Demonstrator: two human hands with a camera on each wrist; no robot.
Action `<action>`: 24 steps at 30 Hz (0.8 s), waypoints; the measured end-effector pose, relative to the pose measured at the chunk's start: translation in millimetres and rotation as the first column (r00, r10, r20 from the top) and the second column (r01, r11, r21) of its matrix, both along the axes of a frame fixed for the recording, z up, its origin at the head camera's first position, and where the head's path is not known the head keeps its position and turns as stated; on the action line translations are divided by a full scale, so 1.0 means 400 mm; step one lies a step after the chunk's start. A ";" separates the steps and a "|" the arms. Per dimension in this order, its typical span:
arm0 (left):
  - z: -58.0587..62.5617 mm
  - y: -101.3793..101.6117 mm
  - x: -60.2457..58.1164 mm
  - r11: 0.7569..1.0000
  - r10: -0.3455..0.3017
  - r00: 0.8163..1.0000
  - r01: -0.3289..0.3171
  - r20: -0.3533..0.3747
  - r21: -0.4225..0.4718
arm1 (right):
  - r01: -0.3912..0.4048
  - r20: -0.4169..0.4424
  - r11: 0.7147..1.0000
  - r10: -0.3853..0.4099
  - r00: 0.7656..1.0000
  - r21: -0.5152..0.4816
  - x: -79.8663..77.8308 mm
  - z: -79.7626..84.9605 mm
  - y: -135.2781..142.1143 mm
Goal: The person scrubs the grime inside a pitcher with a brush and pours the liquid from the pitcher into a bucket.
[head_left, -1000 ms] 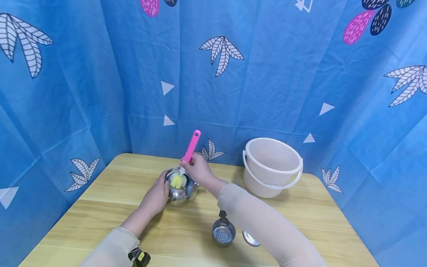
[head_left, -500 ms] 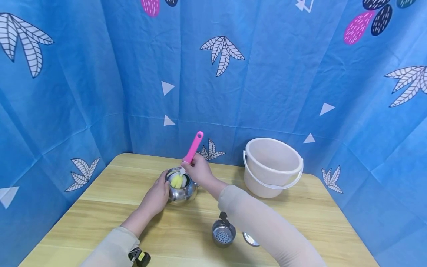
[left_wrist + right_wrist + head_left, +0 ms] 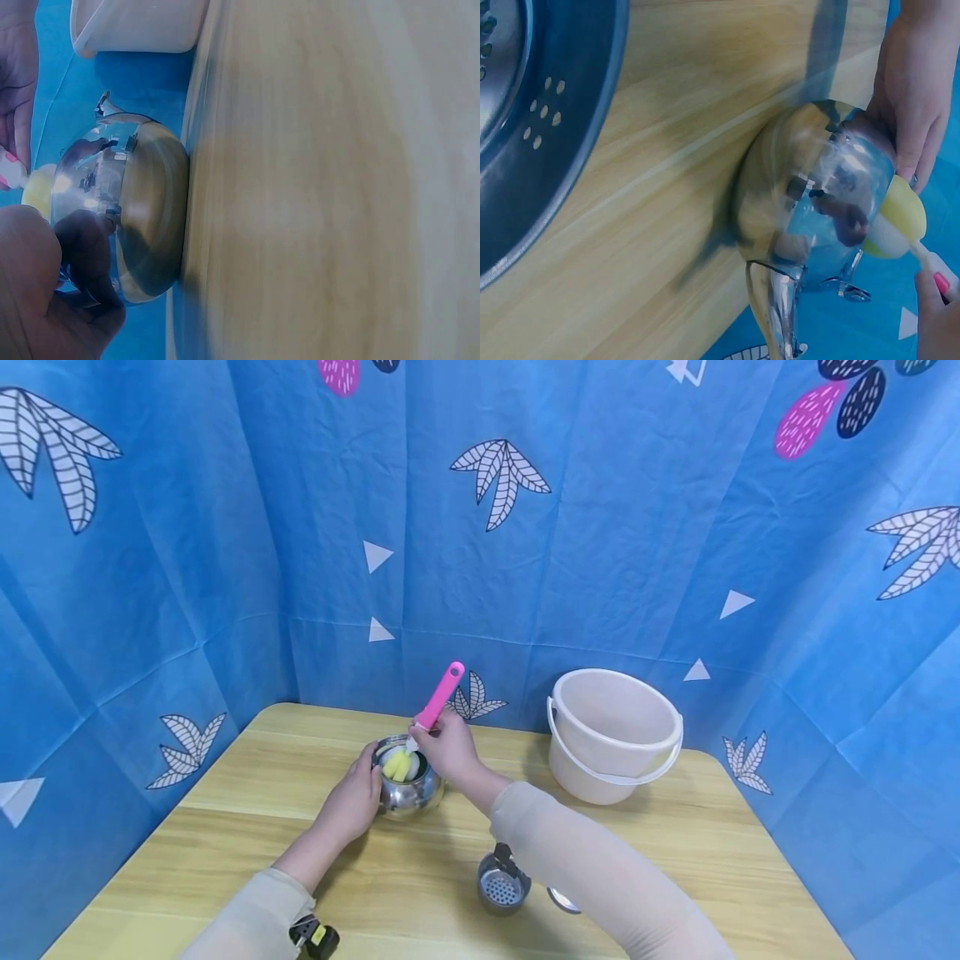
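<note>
A shiny, round-bellied steel teapot [image 3: 405, 798] stands on the wooden table, mouth up. My left hand [image 3: 351, 797] holds it by the left side, fingers at the rim. With my right hand [image 3: 452, 750] I pinch a sponge brush [image 3: 442, 693] low on its pink handle, near the white neck. The yellow and white sponge head [image 3: 904, 208] sits in the teapot's mouth, partly above the rim; its lower part is hidden inside. The spout [image 3: 781, 315] shows in the right wrist view.
A white bucket [image 3: 600, 764] with its handle hanging down stands at the back right. Nearer, a perforated metal strainer [image 3: 501, 888] and a round metal lid [image 3: 564, 900] lie by my right forearm, which partly covers the lid. Blue patterned cloth [image 3: 480, 577] encloses the table.
The brush's pink handle has tilted down and to the right, with my right hand shifting slightly that way. The left hand and the teapot stay in place.
</note>
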State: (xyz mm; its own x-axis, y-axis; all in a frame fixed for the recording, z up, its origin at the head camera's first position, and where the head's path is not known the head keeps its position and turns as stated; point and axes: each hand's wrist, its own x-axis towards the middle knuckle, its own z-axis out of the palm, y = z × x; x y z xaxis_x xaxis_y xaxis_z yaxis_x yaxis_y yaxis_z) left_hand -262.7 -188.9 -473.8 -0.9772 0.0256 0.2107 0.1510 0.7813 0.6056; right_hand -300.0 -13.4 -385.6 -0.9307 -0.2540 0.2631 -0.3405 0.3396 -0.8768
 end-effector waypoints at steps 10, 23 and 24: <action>-0.002 -0.003 -0.001 1.000 -0.003 1.000 0.003 0.003 -0.003 | 0.006 0.026 0.999 -0.005 1.000 -0.041 0.010 -0.012 -0.003; -0.006 -0.003 -0.002 1.000 -0.001 1.000 0.001 -0.009 0.000 | 0.042 0.040 0.995 -0.039 0.998 -0.085 0.021 -0.033 -0.008; -0.006 -0.003 -0.002 1.000 -0.003 1.000 0.003 -0.012 -0.002 | 0.040 0.040 0.995 -0.037 0.999 -0.092 0.021 -0.034 -0.009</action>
State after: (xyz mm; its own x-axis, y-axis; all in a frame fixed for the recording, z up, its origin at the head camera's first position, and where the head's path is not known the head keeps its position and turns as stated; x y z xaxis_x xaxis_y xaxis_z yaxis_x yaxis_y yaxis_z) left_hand -263.5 -190.0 -476.1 -0.9747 0.0286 0.2219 0.1600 0.7823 0.6020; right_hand -291.4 -17.0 -399.1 -0.9492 -0.1938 0.2479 -0.2943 0.2682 -0.9173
